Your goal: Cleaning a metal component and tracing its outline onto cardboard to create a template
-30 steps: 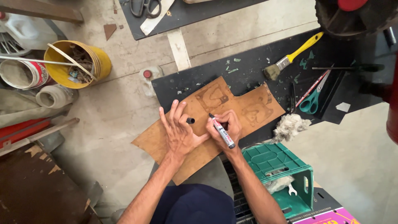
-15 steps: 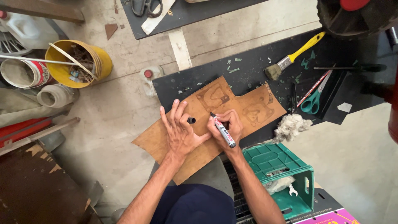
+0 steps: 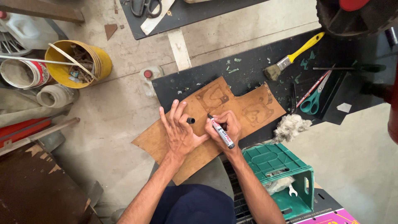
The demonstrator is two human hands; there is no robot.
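A: Containers first. What do you log?

B: Your yellow bucket (image 3: 78, 62) at upper left holds rusty scraps and a strip laid across its rim. Beside it stand a white can (image 3: 18, 72) with greyish contents and a small white jar (image 3: 54, 96). The green crate (image 3: 282, 176) by your right forearm holds pale wadding and a small spanner.

A: Hands?

B: Your right hand (image 3: 226, 128) is clamped on a marker (image 3: 221, 132), tip down on the brown leather sheet (image 3: 207, 120). Your left hand (image 3: 179, 128) lies flat on the sheet, fingers spread; the black cap (image 3: 190, 120) lies at its fingertips.

A: Surface, room?

B: The sheet lies partly on a black mat (image 3: 248, 66) on concrete floor (image 3: 124, 108). A yellow-handled brush (image 3: 292, 57) and green scissors (image 3: 315, 96) lie on the mat.
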